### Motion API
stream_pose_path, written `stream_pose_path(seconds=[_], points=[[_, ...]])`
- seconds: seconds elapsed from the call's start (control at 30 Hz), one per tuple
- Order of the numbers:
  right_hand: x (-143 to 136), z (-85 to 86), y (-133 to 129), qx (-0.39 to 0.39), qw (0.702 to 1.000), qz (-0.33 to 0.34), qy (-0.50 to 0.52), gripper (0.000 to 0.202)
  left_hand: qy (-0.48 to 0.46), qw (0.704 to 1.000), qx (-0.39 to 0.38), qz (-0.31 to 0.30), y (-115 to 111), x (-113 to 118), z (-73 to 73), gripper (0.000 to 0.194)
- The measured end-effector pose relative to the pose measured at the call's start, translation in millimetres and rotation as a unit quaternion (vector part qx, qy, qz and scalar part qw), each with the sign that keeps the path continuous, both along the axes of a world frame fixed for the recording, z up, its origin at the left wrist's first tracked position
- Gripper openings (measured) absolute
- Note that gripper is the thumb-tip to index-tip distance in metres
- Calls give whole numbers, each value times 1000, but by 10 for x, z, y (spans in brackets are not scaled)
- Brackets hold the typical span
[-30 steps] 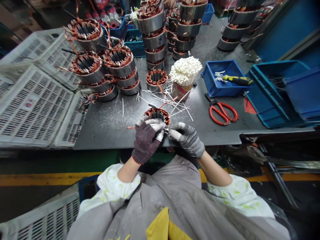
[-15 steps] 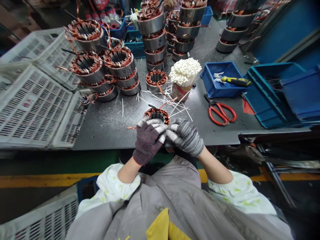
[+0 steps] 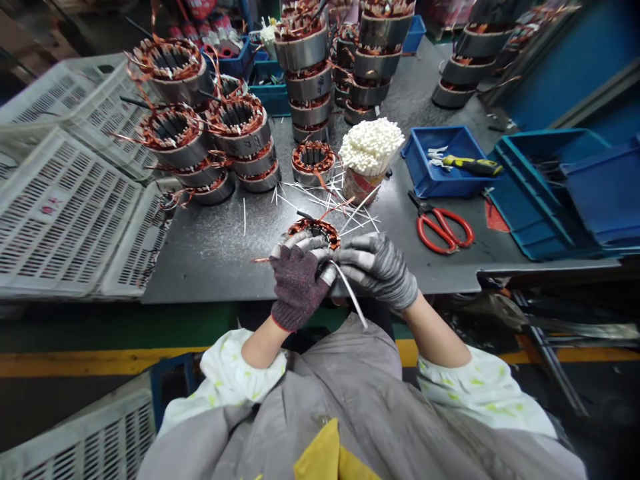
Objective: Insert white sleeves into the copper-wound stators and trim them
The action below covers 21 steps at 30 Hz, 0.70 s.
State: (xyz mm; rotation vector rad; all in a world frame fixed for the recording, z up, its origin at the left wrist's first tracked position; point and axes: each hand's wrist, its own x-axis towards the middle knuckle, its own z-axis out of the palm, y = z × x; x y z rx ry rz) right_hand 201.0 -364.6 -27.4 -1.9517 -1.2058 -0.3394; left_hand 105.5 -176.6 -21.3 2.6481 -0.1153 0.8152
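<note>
A copper-wound ring core (image 3: pixel 314 230) lies near the table's front edge. My left hand (image 3: pixel 303 277), in a dark maroon glove with pale fingertips, grips its near left side. At the ring's near right side is my right hand (image 3: pixel 375 267), in a grey striped glove, with fingers pressed together; what it pinches is too small to make out. A white strip (image 3: pixel 353 293) hangs from between the hands over the table edge. Behind the ring, thin white sticks (image 3: pixel 357 213) lie scattered beside a can (image 3: pixel 363 183) packed with more sticks.
Stacked wound cores (image 3: pixel 250 143) stand at the left and back. Red-handled cutters (image 3: pixel 443 230), a blue bin (image 3: pixel 445 163) with a yellow-black tool and teal bins (image 3: pixel 530 200) are at the right. White crates (image 3: pixel 60 220) stand left of the table (image 3: pixel 200 260).
The white strip now hangs below the hands, where it did not show before. My right hand has shifted slightly right, and its fingers have changed position. The left hand still grips the ring.
</note>
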Motion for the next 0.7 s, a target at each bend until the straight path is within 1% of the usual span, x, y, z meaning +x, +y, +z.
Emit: stream_pose_path(seconds=[0.03, 0.1, 0.23, 0.3, 0.43, 0.47, 0.53, 0.6, 0.63, 0.7], points=[[1, 12, 22, -30, 999, 22, -11, 25, 2, 1000, 5, -1, 3, 10, -18, 19], [6, 63, 66, -63, 997, 38, -19, 29, 1, 1000, 4, 4, 6, 26, -48, 16], [30, 151, 183, -70, 996, 52, 8, 31, -8, 1000, -17, 22, -4, 42, -88, 16], [45, 167, 294, -71, 997, 35, 7, 29, -16, 999, -23, 27, -17, 45, -101, 14], [72, 208, 516, -96, 995, -40, 2, 31, -19, 998, -29, 48, -27, 21, -85, 15], [67, 222, 531, -96, 994, -45, 19, 33, -17, 999, -26, 43, -15, -2, -68, 16], [29, 243, 495, -69, 994, -39, 75, 34, -12, 1000, -3, 10, 44, -76, -24, 17], [-52, 241, 409, -24, 989, -25, 143, 35, -17, 999, 38, -16, 155, -171, 19, 25], [-103, 230, 370, -8, 985, -18, 171, 36, -20, 998, 60, -17, 227, -213, 37, 31], [-205, 190, 340, -4, 980, -3, 198, 40, -24, 995, 96, -7, 387, -265, 68, 38]])
